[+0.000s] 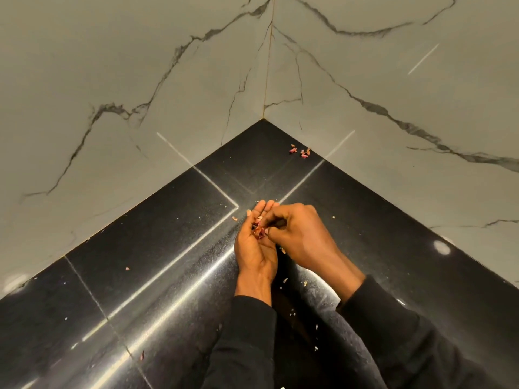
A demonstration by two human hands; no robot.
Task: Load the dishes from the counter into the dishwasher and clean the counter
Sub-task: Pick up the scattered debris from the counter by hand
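Counter [157, 276] scraps [259, 231] half-hidden in cupped left hand [257, 242], right hand [300, 234] overlapping.

Home kitchen corner: glossy black stone counter [157, 276] meeting white marble-veined wall tiles [112, 80]; reddish peel scraps [300, 151] beyond cupped hands, near corner

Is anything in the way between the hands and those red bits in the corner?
Nothing visible. Only bare black counter lies between the right hand and the red bits by the wall. The left hand is cupped, already holding some scraps.
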